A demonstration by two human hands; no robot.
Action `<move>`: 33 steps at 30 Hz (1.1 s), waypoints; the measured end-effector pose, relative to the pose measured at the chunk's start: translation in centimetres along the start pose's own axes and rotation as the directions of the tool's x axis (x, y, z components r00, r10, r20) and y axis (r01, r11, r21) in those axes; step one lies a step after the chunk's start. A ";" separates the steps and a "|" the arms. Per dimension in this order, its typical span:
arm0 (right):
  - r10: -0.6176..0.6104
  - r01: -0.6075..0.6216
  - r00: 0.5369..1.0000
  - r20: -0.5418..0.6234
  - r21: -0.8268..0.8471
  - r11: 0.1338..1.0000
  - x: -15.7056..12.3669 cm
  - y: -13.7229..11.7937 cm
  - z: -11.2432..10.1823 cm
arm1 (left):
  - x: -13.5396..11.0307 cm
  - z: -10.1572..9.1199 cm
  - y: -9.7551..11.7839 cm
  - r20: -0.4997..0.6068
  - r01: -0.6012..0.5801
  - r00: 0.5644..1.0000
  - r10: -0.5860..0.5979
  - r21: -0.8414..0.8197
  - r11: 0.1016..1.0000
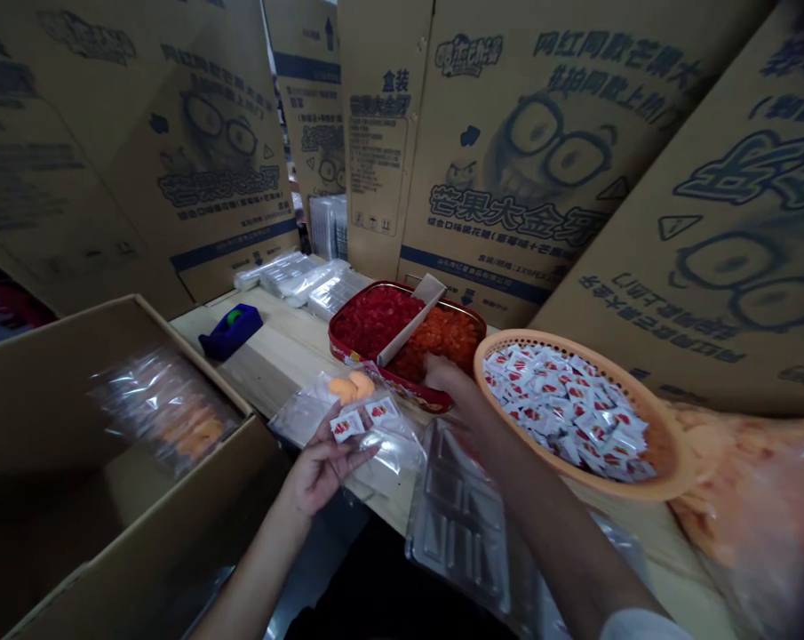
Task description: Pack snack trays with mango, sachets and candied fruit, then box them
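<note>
Two white-and-red sachets (363, 418) are pinched in the left hand (322, 467), its fingers drawn narrow around them, just above a clear bag (301, 413) of round orange pieces. The right hand (447, 378) is kept low at the near rim of a red tin tray (368, 289), over the orange pieces; whether anything is held in it cannot be told. The tray is split by a cardboard divider (411, 316), with glossy red diced pieces (375, 320) on one side and orange diced pieces (441, 342) on the other. To the right of the right hand, a woven orange plastic basket (668, 436) is heaped with small sachets. Below the right forearm lies a ridged, clear plastic blister tray (455, 524). To the left of the left hand, a cardboard box (175, 524) stands open, with a plastic bag (168, 409) inside. Farther ahead on the pale wooden surface (255, 373) are placed a blue tape dispenser (232, 331) and clear packets (295, 280), and printed cartons (508, 151) are stood behind.
</note>
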State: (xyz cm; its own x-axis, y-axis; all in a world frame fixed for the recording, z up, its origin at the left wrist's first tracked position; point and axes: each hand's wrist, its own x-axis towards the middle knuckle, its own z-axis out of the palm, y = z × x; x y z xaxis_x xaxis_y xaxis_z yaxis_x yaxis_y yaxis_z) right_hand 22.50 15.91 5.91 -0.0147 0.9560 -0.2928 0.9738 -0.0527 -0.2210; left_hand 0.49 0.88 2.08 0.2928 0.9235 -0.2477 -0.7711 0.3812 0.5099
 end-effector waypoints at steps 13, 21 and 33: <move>-0.005 0.041 0.991 -0.134 0.262 0.964 -1.0 1.3 1.5 | 0.2 -0.1 0.6 -0.066 -0.040 0.997 0.042 0.034 0.999; 0.037 0.123 0.959 -0.281 0.531 0.839 -2.2 1.7 0.2 | 0.4 -0.2 1.4 -0.088 -0.118 0.989 0.121 0.039 0.992; -0.519 0.434 0.852 -0.071 0.649 0.624 -8.9 -3.4 -0.2 | 1.1 -0.5 1.9 -0.055 -0.133 0.989 0.135 0.041 0.990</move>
State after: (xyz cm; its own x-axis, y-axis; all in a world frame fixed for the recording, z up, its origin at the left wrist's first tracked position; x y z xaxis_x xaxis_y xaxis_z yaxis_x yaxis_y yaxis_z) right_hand 19.35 7.69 9.47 -0.5015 0.8624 -0.0688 0.4546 0.1950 -0.8691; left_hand -0.96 2.62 2.39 0.1543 0.9629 -0.2212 -0.7791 0.2563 0.5721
